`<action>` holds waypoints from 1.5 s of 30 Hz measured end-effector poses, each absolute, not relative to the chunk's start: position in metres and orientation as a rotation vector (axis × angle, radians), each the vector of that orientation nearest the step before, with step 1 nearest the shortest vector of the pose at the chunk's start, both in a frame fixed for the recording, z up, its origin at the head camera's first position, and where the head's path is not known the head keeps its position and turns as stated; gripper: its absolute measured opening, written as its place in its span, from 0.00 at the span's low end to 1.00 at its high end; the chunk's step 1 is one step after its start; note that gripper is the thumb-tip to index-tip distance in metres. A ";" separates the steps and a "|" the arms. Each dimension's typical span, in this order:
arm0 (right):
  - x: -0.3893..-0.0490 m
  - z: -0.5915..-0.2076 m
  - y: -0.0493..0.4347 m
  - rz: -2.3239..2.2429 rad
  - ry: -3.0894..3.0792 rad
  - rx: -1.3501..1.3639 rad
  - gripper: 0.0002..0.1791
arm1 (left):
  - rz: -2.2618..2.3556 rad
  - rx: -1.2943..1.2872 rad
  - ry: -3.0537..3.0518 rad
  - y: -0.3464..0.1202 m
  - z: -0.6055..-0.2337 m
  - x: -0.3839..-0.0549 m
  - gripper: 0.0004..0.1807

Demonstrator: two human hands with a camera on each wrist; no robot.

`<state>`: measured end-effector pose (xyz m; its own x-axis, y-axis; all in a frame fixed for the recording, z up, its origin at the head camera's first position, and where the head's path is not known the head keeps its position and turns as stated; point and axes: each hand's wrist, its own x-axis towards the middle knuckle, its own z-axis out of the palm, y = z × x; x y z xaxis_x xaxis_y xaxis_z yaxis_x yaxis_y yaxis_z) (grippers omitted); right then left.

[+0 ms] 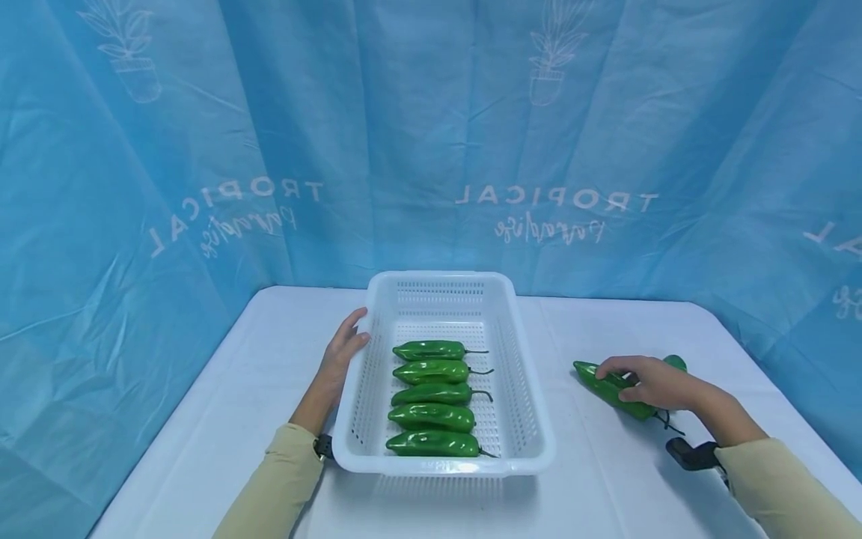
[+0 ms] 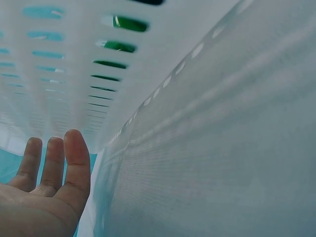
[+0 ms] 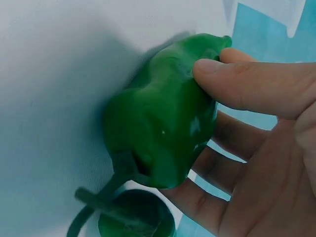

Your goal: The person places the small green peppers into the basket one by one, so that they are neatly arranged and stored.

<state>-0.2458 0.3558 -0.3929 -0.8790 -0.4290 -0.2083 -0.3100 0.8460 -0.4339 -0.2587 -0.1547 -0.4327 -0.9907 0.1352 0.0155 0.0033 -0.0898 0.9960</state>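
Note:
My right hand [image 1: 656, 383] holds a glossy green chili pepper [image 3: 158, 128] on the white table. The thumb presses one side of it and the fingers curl round the other, as the right wrist view shows. Another green pepper [image 1: 676, 362] lies just beyond, mostly hidden by the hand. A white perforated plastic basket [image 1: 544, 449] stands at the middle, with several green peppers [image 1: 431, 415] in a column, stems to the right. At the basket's left side rests my left hand [image 1: 340, 359], fingers extended along the outer wall.
The white-covered table [image 1: 269, 352] ends at a blue printed curtain [image 1: 417, 150] behind and at both sides. Around the basket rises a raised rim. A dark band [image 1: 694, 454] with a camera sits on the right wrist.

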 end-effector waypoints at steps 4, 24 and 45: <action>-0.247 -0.391 0.351 -0.592 2.761 -0.588 0.20 | 2.243 0.147 2.067 -0.155 -0.433 -0.259 0.31; -0.249 -0.374 0.333 -0.756 2.932 -0.634 0.23 | 2.262 0.169 2.034 -0.155 -0.436 -0.258 0.31; -0.251 -0.362 0.317 -0.935 3.300 -0.778 0.26 | 2.268 0.140 2.050 -0.153 -0.432 -0.258 0.31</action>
